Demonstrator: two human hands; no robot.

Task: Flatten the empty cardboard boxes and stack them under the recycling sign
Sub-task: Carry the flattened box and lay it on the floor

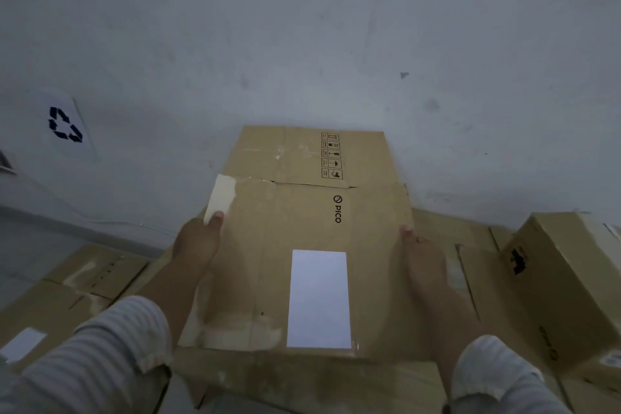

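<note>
A flattened brown cardboard box (302, 222) printed "PICO", with a white label, is held out flat in front of me toward the wall. My left hand (196, 242) grips its left edge, thumb on top beside a strip of pale tape. My right hand (423, 255) grips its right edge. The recycling sign (65, 124), a white sheet with a black arrow symbol, hangs on the wall at the far left, well left of the held box. Flattened boxes (90, 276) lie on the floor below the sign.
An unflattened brown box (568, 282) stands on the floor at the right, on more flat cardboard (470, 239) along the wall base. The grey wall (302, 44) is close ahead. Bare floor (27, 245) shows at the left.
</note>
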